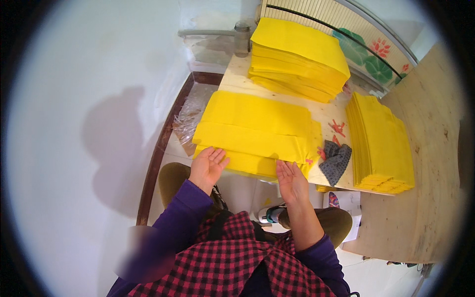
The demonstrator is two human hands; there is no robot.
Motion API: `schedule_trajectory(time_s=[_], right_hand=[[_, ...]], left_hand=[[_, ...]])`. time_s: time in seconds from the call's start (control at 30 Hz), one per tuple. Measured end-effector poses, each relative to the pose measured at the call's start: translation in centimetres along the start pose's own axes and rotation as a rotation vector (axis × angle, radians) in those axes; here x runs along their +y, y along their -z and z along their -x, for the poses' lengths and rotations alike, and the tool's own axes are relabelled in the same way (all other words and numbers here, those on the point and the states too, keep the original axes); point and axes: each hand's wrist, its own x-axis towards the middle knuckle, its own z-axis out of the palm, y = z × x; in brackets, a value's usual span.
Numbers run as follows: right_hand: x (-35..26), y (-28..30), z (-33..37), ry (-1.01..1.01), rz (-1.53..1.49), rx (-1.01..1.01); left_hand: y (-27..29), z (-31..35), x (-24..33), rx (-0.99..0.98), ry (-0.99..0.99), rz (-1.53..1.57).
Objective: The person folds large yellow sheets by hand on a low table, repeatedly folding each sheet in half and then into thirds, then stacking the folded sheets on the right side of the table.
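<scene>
three yellow tabletop stacks (247,116) (299,52) (380,143), one grey cloth (336,162)

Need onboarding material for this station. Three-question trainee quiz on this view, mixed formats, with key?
1. Multiple choice: What colour is the crumpled cloth lying between the near yellow fabric pile and the yellow fabric stack at the right?
a) gray
b) green
c) white

2. True or false: The left hand and the right hand are both on the far yellow fabric stack.

3. Short answer: Which hand is nearer the crumpled cloth?

Key:
1. a
2. False; both hands are at the near edge of the near yellow fabric pile.
3. The right hand.
</scene>
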Motion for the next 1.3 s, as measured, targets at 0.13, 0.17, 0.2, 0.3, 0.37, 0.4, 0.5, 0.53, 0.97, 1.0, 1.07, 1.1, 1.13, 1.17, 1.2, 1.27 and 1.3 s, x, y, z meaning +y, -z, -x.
schedule_trajectory(time_s=[0.13,0.17,0.2,0.3,0.37,0.4,0.5,0.53,0.97,1.0,1.07,1.1,1.13,1.17,1.2,1.27,1.3], right_hand=[[-0.3,0.5,-0.8,-0.031,-0.018,-0.001],[-0.3,0.5,-1.0,-0.033,-0.021,0.0],[-0.4,0.4,-1.2,-0.045,-0.013,0.003],[-0.8,0.1,-1.5,-0.063,0.006,0.022],[-0.9,-0.2,-1.7,-0.066,0.025,0.033],[-1.0,-0.4,-1.9,-0.063,0.037,0.05],[-1.0,-0.9,-2.5,-0.04,0.079,0.094],[-0.9,-1.0,-2.8,-0.022,0.096,0.106],[-1.6,-1.1,-3.4,-0.031,0.221,0.199],[-1.7,-1.2,-3.3,-0.039,0.218,0.181],[-1.9,-1.2,-3.2,-0.03,0.208,0.187],[-2.1,-1.1,-3.1,-0.029,0.213,0.185],[-2.3,-1.0,-3.1,-0.025,0.21,0.179],[-2.6,-0.9,-3.1,-0.019,0.205,0.161],[-3.0,-0.7,-3.1,-0.018,0.223,0.158],[-4.0,-0.4,-3.3,-0.007,0.268,0.145],[-4.6,-0.3,-3.4,-0.038,0.292,0.113]], left_hand=[[0.1,-1.0,0.1,0.056,0.018,-0.024],[0.2,-1.3,0.1,0.055,0.016,-0.033],[0.3,-1.6,0.2,0.052,0.015,-0.042],[0.8,-2.5,0.6,0.028,0.018,-0.034],[0.9,-3.0,1.0,0.02,0.017,-0.017],[0.9,-3.3,1.2,0.023,0.012,-0.008],[0.8,-3.6,1.3,0.043,-0.006,-0.004],[0.7,-3.7,1.4,0.048,-0.011,-0.006],[1.1,-6.3,4.7,0.033,-0.177,-0.283],[1.2,-6.4,5.0,0.053,-0.199,-0.35],[1.3,-6.3,5.4,0.077,-0.217,-0.432],[1.4,-6.2,5.5,0.084,-0.216,-0.452],[1.4,-6.0,5.7,0.09,-0.218,-0.475],[1.5,-5.9,5.8,0.084,-0.224,-0.479],[1.5,-5.7,5.9,0.078,-0.23,-0.483],[1.7,-5.5,6.1,0.073,-0.235,-0.511],[1.7,-5.5,6.3,0.073,-0.231,-0.535]])
